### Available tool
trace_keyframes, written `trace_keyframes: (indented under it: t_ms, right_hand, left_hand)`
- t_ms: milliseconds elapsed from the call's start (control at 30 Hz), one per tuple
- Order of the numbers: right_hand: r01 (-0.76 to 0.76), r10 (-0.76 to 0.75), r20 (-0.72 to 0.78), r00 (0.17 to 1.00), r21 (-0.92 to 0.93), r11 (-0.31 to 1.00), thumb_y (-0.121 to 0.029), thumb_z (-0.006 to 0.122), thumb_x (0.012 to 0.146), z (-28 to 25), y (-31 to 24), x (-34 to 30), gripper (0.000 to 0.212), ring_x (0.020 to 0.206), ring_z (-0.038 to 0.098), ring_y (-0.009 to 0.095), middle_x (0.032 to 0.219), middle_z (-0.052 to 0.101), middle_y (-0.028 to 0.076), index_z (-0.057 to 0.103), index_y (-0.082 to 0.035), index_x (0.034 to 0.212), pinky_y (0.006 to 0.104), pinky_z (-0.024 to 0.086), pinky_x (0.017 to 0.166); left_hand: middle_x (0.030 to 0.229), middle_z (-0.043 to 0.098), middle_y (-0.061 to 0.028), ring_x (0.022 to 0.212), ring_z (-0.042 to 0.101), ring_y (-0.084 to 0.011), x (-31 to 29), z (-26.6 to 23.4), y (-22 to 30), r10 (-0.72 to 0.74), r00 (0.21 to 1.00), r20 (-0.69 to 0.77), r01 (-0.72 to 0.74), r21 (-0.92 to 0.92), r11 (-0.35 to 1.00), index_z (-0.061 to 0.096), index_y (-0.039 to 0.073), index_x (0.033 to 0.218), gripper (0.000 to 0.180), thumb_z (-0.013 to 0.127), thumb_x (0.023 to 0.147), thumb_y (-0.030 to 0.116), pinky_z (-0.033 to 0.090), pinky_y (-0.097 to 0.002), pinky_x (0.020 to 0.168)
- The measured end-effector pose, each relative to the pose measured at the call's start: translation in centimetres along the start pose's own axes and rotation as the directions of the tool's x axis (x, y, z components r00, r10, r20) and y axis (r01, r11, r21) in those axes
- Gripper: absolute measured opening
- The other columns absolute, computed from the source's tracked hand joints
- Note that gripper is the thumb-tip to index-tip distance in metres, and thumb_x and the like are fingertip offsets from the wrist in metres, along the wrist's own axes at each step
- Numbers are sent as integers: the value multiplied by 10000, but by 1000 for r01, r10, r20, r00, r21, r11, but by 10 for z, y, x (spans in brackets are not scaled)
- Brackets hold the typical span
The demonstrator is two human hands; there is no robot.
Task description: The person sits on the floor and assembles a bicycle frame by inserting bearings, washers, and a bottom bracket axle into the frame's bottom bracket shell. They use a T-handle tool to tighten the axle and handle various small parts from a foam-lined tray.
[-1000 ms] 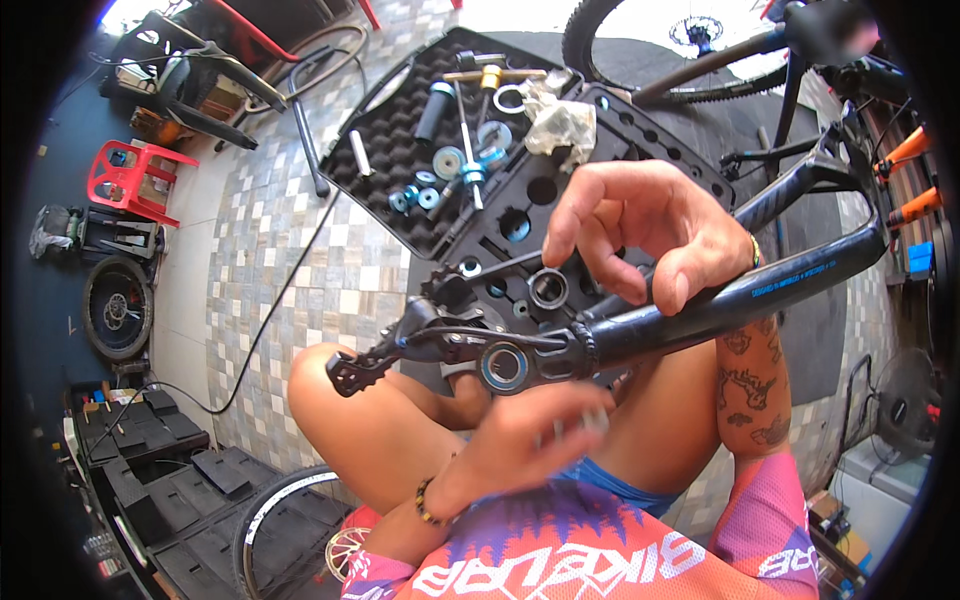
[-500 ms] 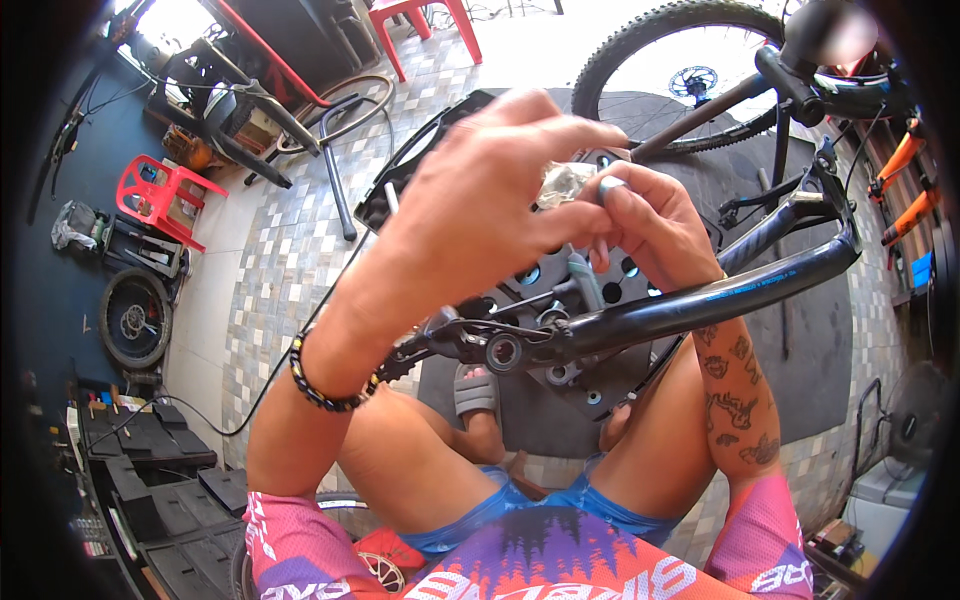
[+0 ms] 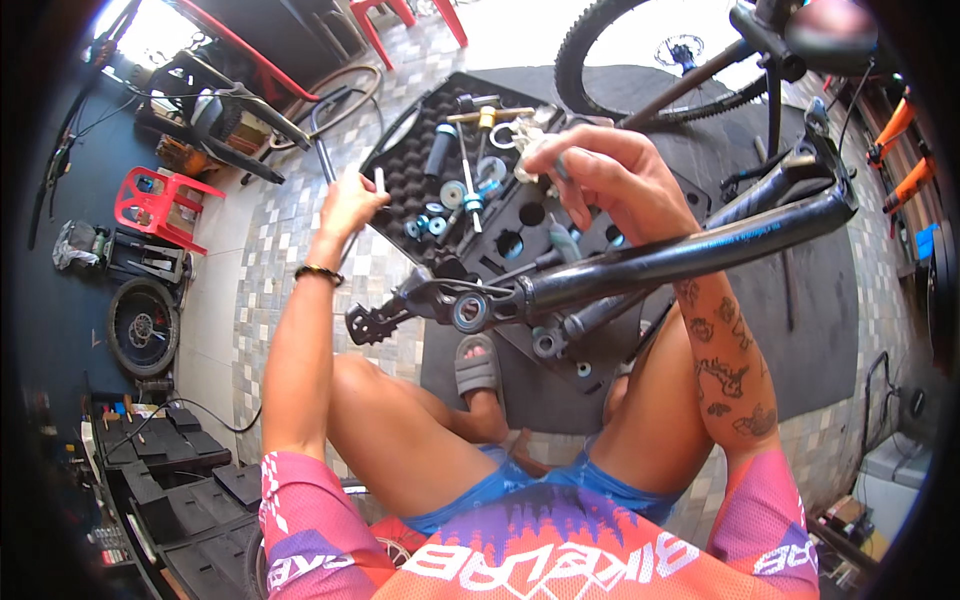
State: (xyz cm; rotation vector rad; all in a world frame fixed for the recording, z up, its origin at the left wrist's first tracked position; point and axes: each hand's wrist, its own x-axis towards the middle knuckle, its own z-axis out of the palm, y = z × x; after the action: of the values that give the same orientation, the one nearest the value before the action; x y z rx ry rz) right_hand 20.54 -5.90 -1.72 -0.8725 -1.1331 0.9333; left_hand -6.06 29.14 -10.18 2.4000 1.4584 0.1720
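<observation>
In my raised right hand (image 3: 620, 180), a crumpled whitish translucent piece (image 3: 527, 148), like thin plastic or a rag, is pinched between thumb and fingers. Out to the left, my left hand (image 3: 350, 205) is closed at the edge of an open tool case (image 3: 400, 160), around a short pale rod (image 3: 380, 182) beside a black hose. Foam lines the case, which holds a dark cylinder (image 3: 438, 150), a T-handled tool (image 3: 466, 165) and several blue-and-silver round pieces. A black bicycle frame part (image 3: 690, 270) crosses in front of me below the right hand, with a round bearing seat (image 3: 470, 312) at its left end.
A bicycle wheel (image 3: 600, 95) stands at the far right on the dark mat (image 3: 800, 340). Red plastic chairs (image 3: 165, 205) are at the left and back. Black trays (image 3: 170, 500) lie low at left; another wheel (image 3: 140, 328) leans by the wall.
My left hand has moved away from the right hand, out left to the case edge. The whitish piece stays in my right hand, which has shifted slightly left. The case contents now show.
</observation>
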Motion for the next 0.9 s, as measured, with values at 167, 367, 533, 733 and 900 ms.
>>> trace_keyframes:
  t_ms: [167, 367, 533, 733, 900]
  right_hand:
    - [-95, 101, 56, 993, -113, 989, -272, 761, 1024, -4, -13, -6, 381, 770, 633, 59, 985, 721, 31, 756, -19, 1308, 238, 522, 698]
    - [-299, 299, 219, 929, -38, 954, -188, 881, 934, -8, -2, -4, 374, 963, 741, 113, 1089, 769, 77, 721, -34, 1234, 260, 586, 791]
    - [-375, 364, 250, 897, -5, 927, -135, 860, 950, 2, -9, -7, 341, 1016, 749, 115, 1090, 793, 84, 747, -9, 1245, 254, 609, 891]
    - [-388, 347, 312, 885, 79, 918, -81, 852, 943, 5, -2, -8, 407, 1099, 752, 151, 1192, 787, 106, 732, 27, 1316, 300, 615, 961]
    - [-406, 349, 338, 874, 113, 907, -77, 832, 959, 9, 2, -11, 402, 1156, 753, 191, 1215, 784, 140, 709, 29, 1327, 333, 615, 1004]
  left_hand:
    - [845, 722, -30, 691, 643, -95, -63, -70, 49, 236, 920, -314, -361, -441, 822, 719, 6, 1004, 207, 785, 936, 191, 524, -284, 608]
    - [1130, 717, -194, 899, 758, -245, -310, -57, 122, 473, 878, -67, -147, -980, 134, 582, -15, 1274, 254, 603, 1022, 6, 656, -365, 725]
    - [1182, 729, -185, 928, 778, -235, -333, 29, 151, 219, 954, 203, 197, -979, 46, 564, -3, 1280, 243, 648, 1053, 28, 664, -318, 673]
    - [1174, 760, -152, 983, 772, -204, -318, 35, 158, 152, 988, 7, 8, -1000, -6, 602, 2, 1279, 216, 661, 1074, 39, 670, -314, 712]
    - [1169, 760, -157, 1005, 776, -236, -316, 34, 158, 143, 986, -82, -77, -996, -43, 634, -12, 1317, 260, 682, 1067, 42, 693, -331, 716]
